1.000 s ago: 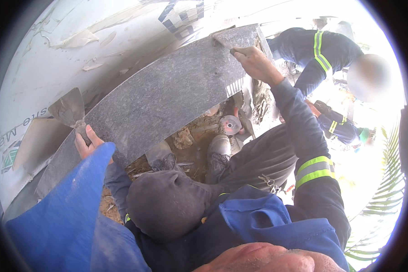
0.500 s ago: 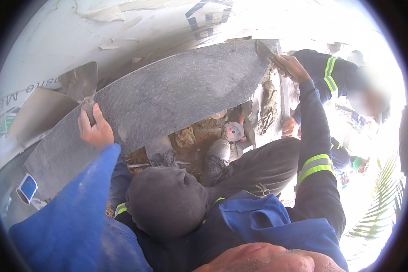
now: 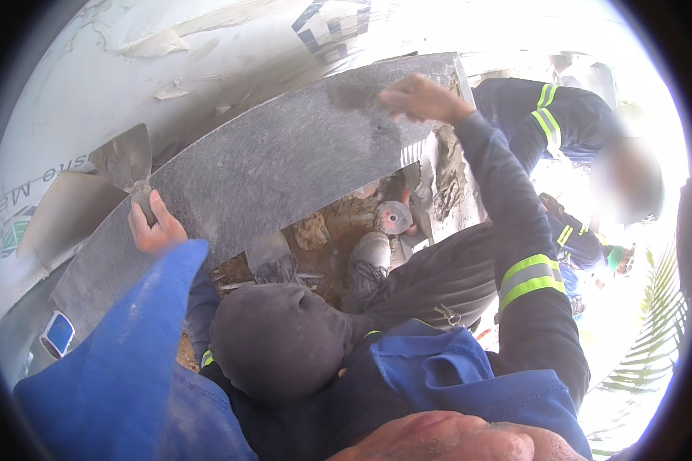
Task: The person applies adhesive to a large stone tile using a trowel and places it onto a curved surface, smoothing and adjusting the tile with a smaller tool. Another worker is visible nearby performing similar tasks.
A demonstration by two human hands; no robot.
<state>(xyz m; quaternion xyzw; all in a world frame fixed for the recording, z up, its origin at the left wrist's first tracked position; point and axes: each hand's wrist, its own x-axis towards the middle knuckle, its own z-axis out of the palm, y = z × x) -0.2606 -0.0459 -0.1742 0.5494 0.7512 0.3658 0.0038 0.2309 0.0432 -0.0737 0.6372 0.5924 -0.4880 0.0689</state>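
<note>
Beside white sheeting [image 3: 69, 115], the left hand [image 3: 158, 226] was closed around the handle of a scraper [image 3: 127, 157], its blade pointing away, and the right hand [image 3: 420, 98] around a motion-blurred dark tool [image 3: 352, 96] extending left over the grey slab [image 3: 277, 161] that spanned between both hands.

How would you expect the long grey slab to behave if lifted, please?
The long, flat, grey stone-like slab is probably stiff, its face showing no folds. Its broad span suggests it may be heavy. Its pale-streaked, perhaps dusty surface might feel slippery.
</note>
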